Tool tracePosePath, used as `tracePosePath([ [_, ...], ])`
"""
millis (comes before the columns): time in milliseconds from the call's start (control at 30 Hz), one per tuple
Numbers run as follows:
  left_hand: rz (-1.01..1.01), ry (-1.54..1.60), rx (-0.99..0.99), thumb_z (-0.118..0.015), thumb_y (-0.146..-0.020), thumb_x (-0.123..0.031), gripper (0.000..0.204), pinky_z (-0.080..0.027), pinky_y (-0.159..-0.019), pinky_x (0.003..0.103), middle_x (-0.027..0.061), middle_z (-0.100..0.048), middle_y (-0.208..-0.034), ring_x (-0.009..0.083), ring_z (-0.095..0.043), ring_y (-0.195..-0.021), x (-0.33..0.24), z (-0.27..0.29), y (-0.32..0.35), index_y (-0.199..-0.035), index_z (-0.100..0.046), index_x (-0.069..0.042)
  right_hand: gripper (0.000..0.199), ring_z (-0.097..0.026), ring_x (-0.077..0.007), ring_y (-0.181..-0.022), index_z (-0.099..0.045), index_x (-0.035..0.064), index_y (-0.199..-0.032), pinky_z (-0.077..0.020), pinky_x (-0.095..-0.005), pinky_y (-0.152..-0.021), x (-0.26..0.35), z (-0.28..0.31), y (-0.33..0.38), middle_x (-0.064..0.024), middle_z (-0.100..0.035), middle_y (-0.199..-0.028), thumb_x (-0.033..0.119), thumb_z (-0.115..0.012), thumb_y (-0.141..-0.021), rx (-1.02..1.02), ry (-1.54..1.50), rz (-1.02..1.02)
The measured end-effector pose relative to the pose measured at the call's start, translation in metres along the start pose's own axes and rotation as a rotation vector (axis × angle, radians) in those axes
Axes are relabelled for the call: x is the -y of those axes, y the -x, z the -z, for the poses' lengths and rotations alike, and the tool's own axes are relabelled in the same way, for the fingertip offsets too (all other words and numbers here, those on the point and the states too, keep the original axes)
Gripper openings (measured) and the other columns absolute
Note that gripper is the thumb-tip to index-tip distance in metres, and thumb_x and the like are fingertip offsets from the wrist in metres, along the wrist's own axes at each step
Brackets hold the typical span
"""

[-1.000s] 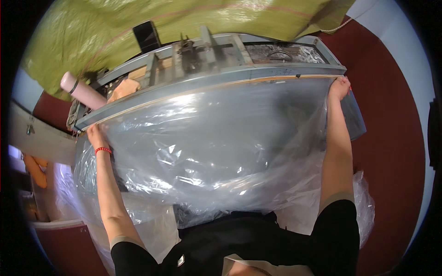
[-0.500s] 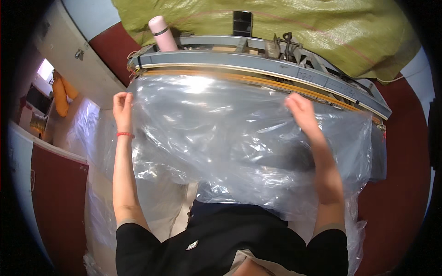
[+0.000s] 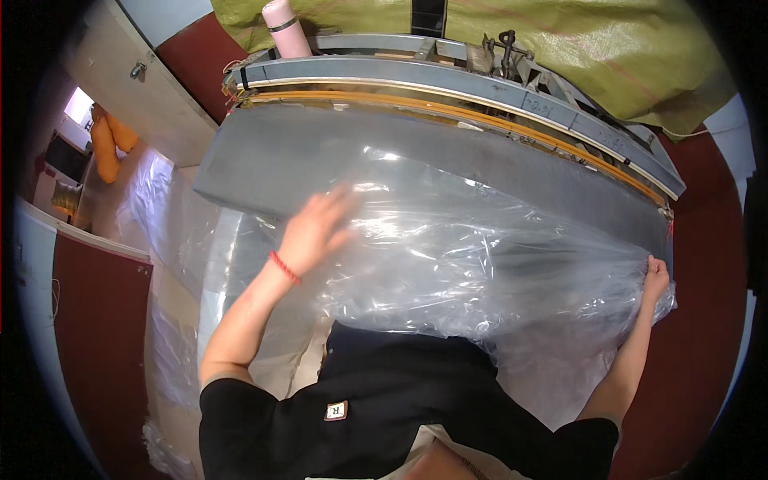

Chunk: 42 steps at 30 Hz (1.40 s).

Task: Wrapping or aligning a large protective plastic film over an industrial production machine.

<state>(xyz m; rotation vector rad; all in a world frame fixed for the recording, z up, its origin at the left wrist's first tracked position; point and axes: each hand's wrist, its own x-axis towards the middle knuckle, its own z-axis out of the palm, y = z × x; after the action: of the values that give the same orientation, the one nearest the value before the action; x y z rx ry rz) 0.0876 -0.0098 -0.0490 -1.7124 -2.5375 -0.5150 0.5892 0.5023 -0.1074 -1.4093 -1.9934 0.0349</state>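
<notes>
Handwriting [image 3: 538, 106] marks the grey beam [image 3: 360, 71]; right hand [image 3: 656, 277] grips clear film [image 3: 432, 248]

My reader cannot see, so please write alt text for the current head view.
A person's right hand holds the right side of a clear plastic sheet partly covering a grey surface, while the left hand, blurred and open, is near the sheet's left side. Beyond are a grey metal frame and a pink bottle.
</notes>
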Motion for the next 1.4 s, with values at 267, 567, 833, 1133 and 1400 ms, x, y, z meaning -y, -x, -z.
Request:
tracePosePath([
  [267, 0.375, -0.129, -0.14, -0.051, -0.08, -0.028, 0.03, -0.045, -0.074, 0.036, 0.0129, -0.056, -0.102, 0.0283, -0.056, -0.088, 0.087, 0.012, -0.042, -0.1, -0.058, -0.007, 0.031, -0.05, -0.0212, -0.056, -0.056, 0.0036, -0.076, -0.0404, -0.0325, -0.055, 0.01, 0.002, 0.001, -0.0114, -0.054, -0.063, 0.035, -0.055, -0.081, -0.002, 0.042, 0.003],
  [567, 0.595, 0.618, -0.154, -0.06, -0.077, -0.012, 0.012, -0.044, -0.061, 0.023, 0.0004, -0.06, -0.07, 0.0077, -0.055, -0.067, 0.048, -0.006, 0.043, -0.083, -0.059, -0.002, 0.037, -0.051, -0.0207, -0.059, -0.057, 0.0043, -0.079, -0.0412, -0.0327, -0.058, -0.008, 0.0, -0.003, -0.0108, -0.057, -0.067, 0.041, -0.053, -0.081, 0.001, 0.086, -0.037],
  [833, 0.558, 0.658, -0.152, -0.06, -0.075, -0.009, 0.013, -0.043, -0.064, 0.023, 0.0008, -0.056, -0.07, 0.0083, -0.053, -0.071, 0.042, -0.038, 0.055, -0.087, -0.06, -0.003, 0.037, -0.053, -0.0249, -0.061, -0.057, 0.0053, -0.081, -0.0417, -0.0348, -0.059, -0.019, -0.007, -0.006, -0.012, -0.059, -0.07, 0.042, -0.052, -0.081, 0.017, 0.095, -0.052],
  [1133, 0.146, 0.747, -0.164, -0.052, -0.082, -0.005, 0.007, -0.041, -0.075, 0.025, 0.0093, -0.058, -0.098, 0.012, -0.051, -0.086, 0.03, -0.013, -0.055, -0.079, -0.049, 0.0, 0.034, -0.054, -0.0278, -0.063, -0.057, 0.0075, -0.081, -0.042, -0.036, -0.059, -0.017, -0.006, -0.005, -0.0121, -0.059, -0.072, 0.042, -0.052, -0.081, 0.008, 0.123, -0.073],
  [1400, 0.334, 0.128, -0.254, -0.054, -0.078, -0.009, 0.009, -0.044, -0.07, 0.035, 0.0131, -0.058, -0.1, 0.032, -0.055, -0.085, 0.051, -0.036, -0.101, -0.081, -0.049, -0.002, 0.032, -0.047, -0.0188, -0.056, -0.055, 0.0057, -0.077, -0.0398, -0.0326, -0.055, 0.003, 0.001, 0.002, -0.0088, -0.052, -0.062, 0.038, -0.055, -0.081, -0.032, 0.069, -0.087],
])
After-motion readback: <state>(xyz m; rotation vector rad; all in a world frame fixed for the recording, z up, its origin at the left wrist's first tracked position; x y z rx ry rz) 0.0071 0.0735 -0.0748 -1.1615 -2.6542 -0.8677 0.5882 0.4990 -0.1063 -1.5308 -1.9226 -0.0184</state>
